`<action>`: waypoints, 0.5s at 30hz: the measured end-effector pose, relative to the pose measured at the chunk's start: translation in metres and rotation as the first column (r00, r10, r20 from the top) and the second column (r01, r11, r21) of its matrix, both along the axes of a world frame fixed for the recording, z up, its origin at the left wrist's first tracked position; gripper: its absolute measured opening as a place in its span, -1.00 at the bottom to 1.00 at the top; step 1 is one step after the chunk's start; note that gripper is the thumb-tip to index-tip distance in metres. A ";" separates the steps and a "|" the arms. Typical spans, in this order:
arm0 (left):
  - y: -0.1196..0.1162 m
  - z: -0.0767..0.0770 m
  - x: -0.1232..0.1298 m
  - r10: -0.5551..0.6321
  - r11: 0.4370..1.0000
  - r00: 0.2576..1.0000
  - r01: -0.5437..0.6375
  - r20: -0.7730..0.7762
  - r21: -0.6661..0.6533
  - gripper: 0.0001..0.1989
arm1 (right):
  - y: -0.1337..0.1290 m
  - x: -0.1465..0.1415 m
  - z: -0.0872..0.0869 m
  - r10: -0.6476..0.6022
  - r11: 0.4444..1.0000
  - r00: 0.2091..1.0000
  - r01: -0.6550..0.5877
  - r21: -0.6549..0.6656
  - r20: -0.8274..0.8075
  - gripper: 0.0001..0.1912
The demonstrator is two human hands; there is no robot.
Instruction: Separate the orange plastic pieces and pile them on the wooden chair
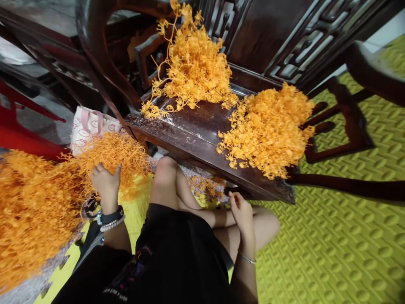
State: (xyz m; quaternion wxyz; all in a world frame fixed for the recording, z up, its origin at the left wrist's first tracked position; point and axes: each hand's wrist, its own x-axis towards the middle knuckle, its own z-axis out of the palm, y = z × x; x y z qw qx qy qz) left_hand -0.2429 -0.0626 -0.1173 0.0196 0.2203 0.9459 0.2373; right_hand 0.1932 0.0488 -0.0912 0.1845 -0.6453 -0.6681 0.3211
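Note:
My left hand (106, 183) reaches over a heap of thin orange plastic stems (114, 154), thumb and fingers apart, with nothing visibly held. A much larger mass of orange plastic stems (31, 211) spreads along the far left. Above my bent leg, my right hand (242, 211) is closed with its fingers curled together. Whatever may be at its fingertips is too small to make out. On the dark wooden chair seat (199, 124) lie two piles of orange plastic flower sprigs, a left pile (199, 67) and a right pile (272, 126).
A white patterned bag (91, 126) with pink handles stands behind the stem heap. Loose orange bits (207, 188) lie under the seat's front edge. Carved chair arms rise at both sides. Yellow textured matting (332, 236) covers the floor; something red (28, 126) is at left.

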 end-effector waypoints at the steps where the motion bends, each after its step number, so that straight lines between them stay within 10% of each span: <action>1: 0.001 -0.002 0.007 -0.032 0.999 0.999 0.032 -0.003 0.020 -0.32 | 0.000 0.000 -0.010 0.026 0.999 1.000 -0.026 -0.043 -0.012 -0.71; 7: 0.007 -0.015 0.037 -0.308 0.942 0.949 0.294 0.070 0.161 -0.51 | 0.015 -0.024 -0.089 -0.063 0.983 0.985 0.034 -0.182 -0.159 -0.74; 15: -0.008 0.016 0.021 -0.206 0.948 0.978 0.207 -0.030 0.243 -0.47 | 0.008 -0.054 -0.151 -0.423 0.885 0.834 0.294 -0.362 -0.354 -0.66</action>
